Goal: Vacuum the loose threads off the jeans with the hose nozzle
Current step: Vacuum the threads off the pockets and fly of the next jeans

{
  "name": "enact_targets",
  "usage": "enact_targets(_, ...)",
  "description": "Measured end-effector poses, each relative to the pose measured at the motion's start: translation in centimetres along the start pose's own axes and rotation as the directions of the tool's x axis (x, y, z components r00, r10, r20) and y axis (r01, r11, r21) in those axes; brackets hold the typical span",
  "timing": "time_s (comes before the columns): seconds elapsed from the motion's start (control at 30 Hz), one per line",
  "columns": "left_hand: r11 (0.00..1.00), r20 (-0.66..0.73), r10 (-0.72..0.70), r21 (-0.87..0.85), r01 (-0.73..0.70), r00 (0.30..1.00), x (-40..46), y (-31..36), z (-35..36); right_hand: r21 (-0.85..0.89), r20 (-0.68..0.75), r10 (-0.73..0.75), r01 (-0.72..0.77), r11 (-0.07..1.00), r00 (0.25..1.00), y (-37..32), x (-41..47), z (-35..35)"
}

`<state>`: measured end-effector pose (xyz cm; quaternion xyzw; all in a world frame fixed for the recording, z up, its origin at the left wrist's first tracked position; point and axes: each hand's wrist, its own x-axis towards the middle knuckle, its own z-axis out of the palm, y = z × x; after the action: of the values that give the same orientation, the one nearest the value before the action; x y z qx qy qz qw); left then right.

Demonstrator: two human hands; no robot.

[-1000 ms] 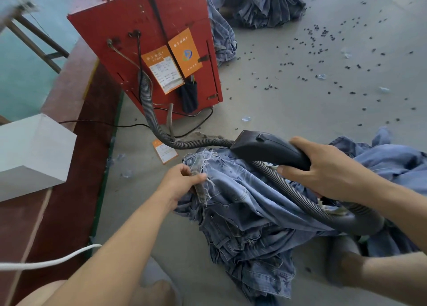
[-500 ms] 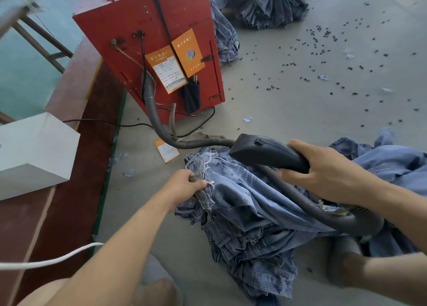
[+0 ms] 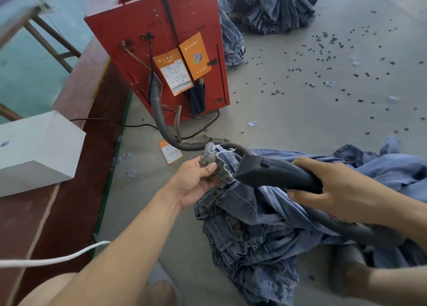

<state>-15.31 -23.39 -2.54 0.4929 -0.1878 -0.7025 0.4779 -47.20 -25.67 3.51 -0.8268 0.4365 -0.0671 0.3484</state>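
Head view: person sits on the grey floor (image 3: 300,120) with a heap of jeans (image 3: 265,224) in front of them. Left hand (image 3: 196,181) pinches a frayed hem edge of the jeans, thumb on top, fingers curled under, lifting that bit of denim off the heap; white loose threads (image 3: 221,152) stick out from the edge just above the thumb. Right hand (image 3: 342,190) is wrapped round the black nozzle (image 3: 272,170), fingers clamped on its handle end; nozzle mouth sits right against the held hem, touching or nearly so, can't tell which. Grey ribbed hose (image 3: 159,111) runs from the nozzle across the top of the jeans and up to a red box machine (image 3: 143,28) standing behind, orange tags (image 3: 195,56) hanging on its side. A second stretch of hose passes under the right wrist over the denim. White box (image 3: 39,148) on the dark red strip at left, white cord (image 3: 57,259) lying across lower left. Another pile of denim (image 3: 272,7) at top, small dark bits (image 3: 323,42) scattered over the floor to the right.
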Motion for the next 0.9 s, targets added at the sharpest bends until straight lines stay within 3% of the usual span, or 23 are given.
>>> enact_targets(0.13, 0.999, 0.042, 0.007, -0.051, -0.005, 0.999, -0.1, -0.2, 0.9, -0.052, 0.035, 0.027, -0.025, 0.998, 0.999, -0.6, 0.3, 0.7)
enact_targets(0.23, 1.000, 0.068, -0.005, -0.026, 0.006, 0.998, -0.3, -0.5, 0.9, -0.043, -0.040, 0.076, -0.078, 0.996, 0.996, -1.3, 2.1, 1.5)
enact_targets(0.33, 0.998, 0.089, -0.029, 0.052, 0.024, 0.996, -0.5, -0.6, 1.0, 0.048, -0.169, 0.154, -0.148, 0.988, 0.974, -1.4, 3.5, 1.2)
enact_targets(0.43, 1.000, 0.073, -0.016, 0.005, 0.016, 0.997, -0.4, -0.6, 1.1, 0.146, -0.110, 0.165, -0.149, 0.978, 0.980, -0.9, 2.3, 0.0)
enact_targets(0.57, 0.999, 0.092, -0.022, -0.033, 0.025, 0.995, -0.3, -0.6, 1.2, -0.095, 0.000, 0.116, -0.116, 0.989, 0.993, -1.8, 0.6, 1.0)
enact_targets(0.77, 0.999, 0.179, -0.040, 0.023, 0.036, 0.983, -0.8, -0.8, 1.3, -0.044, -0.195, 0.198, -0.210, 0.977, 0.961, -2.1, 3.4, 0.9)
enact_targets(0.9, 0.998, 0.153, -0.013, 0.064, 0.003, 0.988, -0.5, -0.9, 1.4, -0.173, -0.048, 0.182, -0.187, 0.967, 0.982, -1.6, 0.9, 0.0)
